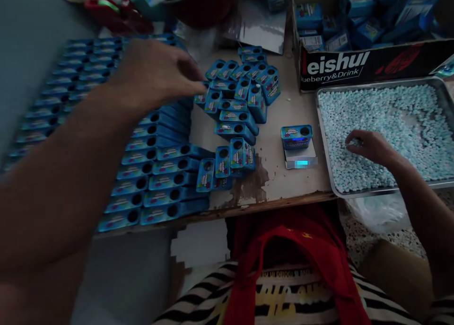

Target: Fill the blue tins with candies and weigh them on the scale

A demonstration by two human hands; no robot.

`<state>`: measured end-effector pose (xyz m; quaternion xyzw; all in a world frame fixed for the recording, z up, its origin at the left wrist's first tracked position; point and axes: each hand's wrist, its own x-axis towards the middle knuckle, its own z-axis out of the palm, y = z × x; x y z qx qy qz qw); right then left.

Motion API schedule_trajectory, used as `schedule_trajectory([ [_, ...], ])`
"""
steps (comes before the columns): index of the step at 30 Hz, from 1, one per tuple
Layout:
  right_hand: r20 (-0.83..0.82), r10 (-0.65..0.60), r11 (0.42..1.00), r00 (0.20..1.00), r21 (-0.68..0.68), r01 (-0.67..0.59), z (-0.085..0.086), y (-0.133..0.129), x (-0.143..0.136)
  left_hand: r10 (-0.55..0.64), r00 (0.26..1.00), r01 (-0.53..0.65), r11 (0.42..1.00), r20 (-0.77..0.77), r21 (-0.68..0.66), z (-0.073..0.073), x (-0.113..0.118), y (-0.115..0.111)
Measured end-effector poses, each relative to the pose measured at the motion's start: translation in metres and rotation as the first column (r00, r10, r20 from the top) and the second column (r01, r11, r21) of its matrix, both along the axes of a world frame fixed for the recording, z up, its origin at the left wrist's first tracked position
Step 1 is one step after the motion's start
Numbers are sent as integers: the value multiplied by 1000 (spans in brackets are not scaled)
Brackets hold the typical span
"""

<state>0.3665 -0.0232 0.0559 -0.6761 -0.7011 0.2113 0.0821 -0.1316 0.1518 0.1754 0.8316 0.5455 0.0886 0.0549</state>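
My left hand point(161, 72) reaches over a group of small blue boxes point(232, 117), each with a dark round hole in its top. Its thumb and finger come together at one box point(200, 99); what is between the fingertips is hidden. At the right, my right hand point(371, 147) is down in a metal tray point(333, 185) of small pale blue candies point(358, 105). Its fingers are curled, thumb close to forefinger, and I cannot see what they hold. Between the hands, one blue box point(296, 136) stands on a small scale point(300, 160) with a lit display.
Long rows of blue boxes point(124, 185) fill the table's left side, partly under my left arm. Behind the tray stands a black printed carton point(369, 67) holding more blue boxes. A dark red container point(202, 5) sits at the back. The worn table edge point(276, 203) runs before me.
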Motion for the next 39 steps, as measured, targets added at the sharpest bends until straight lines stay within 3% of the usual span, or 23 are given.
schedule_trajectory([
  [2,-65,-58,998,996,15,60,7,3,5,-50,993,53,998,107,-25,20,61,-33],
  [4,-76,-53,998,996,33,56,14,3,7,-227,955,245,966,190,-76,25,128,-62],
  [8,-59,-34,999,998,33,36,16,-6,10,-557,790,600,789,258,-132,-2,245,-98],
  [11,-73,-98,995,993,28,100,11,-15,21,-665,693,711,695,279,-109,-26,288,-106],
  [14,-119,-205,979,971,-21,204,9,-21,33,-650,697,699,710,303,-87,-28,279,-96],
  [17,-323,-326,944,889,-168,285,15,-21,33,-519,793,580,804,320,-133,-15,231,-75],
  [20,-622,-361,931,695,-285,228,29,-9,11,-357,884,434,866,301,-249,-10,179,-57],
  [24,-812,-273,959,517,-273,77,51,20,-42,-234,923,345,854,304,-389,-24,144,-56],
  [28,-865,-158,978,476,-203,-45,64,42,-92,-203,912,346,847,356,-403,-43,133,-59],
  [32,-817,-106,974,567,-200,-106,67,47,-120,-209,900,359,852,382,-381,-63,128,-51],
  [34,-786,-117,971,607,-219,-98,68,47,-125,-246,889,396,837,387,-378,-75,136,-51],
  [36,-790,-145,970,596,-232,-72,69,47,-125,-290,876,432,828,386,-357,-82,148,-56],
  [39,-837,-245,963,489,-270,20,70,50,-112,-357,874,454,842,330,-290,-72,162,-67],
])
